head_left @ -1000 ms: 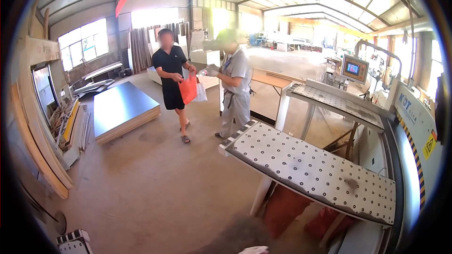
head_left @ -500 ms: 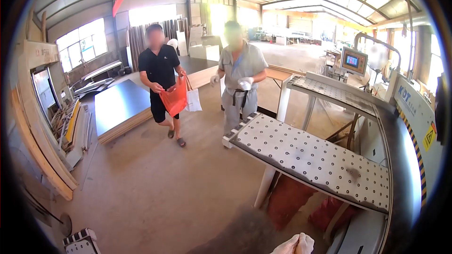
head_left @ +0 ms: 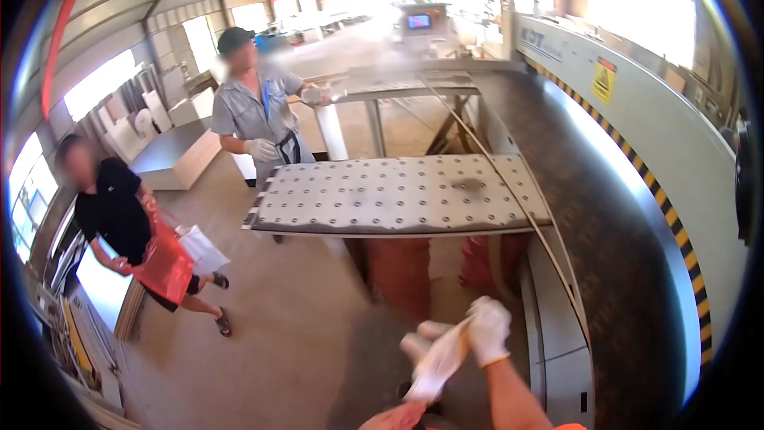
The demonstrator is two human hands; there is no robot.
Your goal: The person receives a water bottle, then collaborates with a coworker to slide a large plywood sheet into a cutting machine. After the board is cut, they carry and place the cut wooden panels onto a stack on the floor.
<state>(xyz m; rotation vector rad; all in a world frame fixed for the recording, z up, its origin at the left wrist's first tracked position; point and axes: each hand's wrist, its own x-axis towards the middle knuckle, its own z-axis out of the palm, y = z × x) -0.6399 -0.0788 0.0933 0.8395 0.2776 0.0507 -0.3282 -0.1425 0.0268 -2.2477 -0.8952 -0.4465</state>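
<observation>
My hands are low in the view, in front of the cutting machine. My right hand [head_left: 489, 331] wears a white work glove with an orange cuff edge; its fingers are closed on white glove fabric at my left hand. My left hand [head_left: 428, 358] is in a white glove [head_left: 439, 368] that looks stretched and loose, with finger shapes sticking out apart toward the left. Bare skin shows at the left wrist. Where the two hands meet, the fingertips are partly hidden.
A perforated support table [head_left: 382, 191] stands ahead, joined to the dark machine bed [head_left: 605, 271] at right. Red sacks [head_left: 398, 271] lie beneath. A co-worker in grey [head_left: 259, 107] stands behind it; a person in black [head_left: 119, 211] holds a red bag [head_left: 167, 259] at left.
The view has swung right and down, bringing both my hands and forearms into sight. The person in black now appears farther left, and the grey-clad co-worker has turned toward the machine.
</observation>
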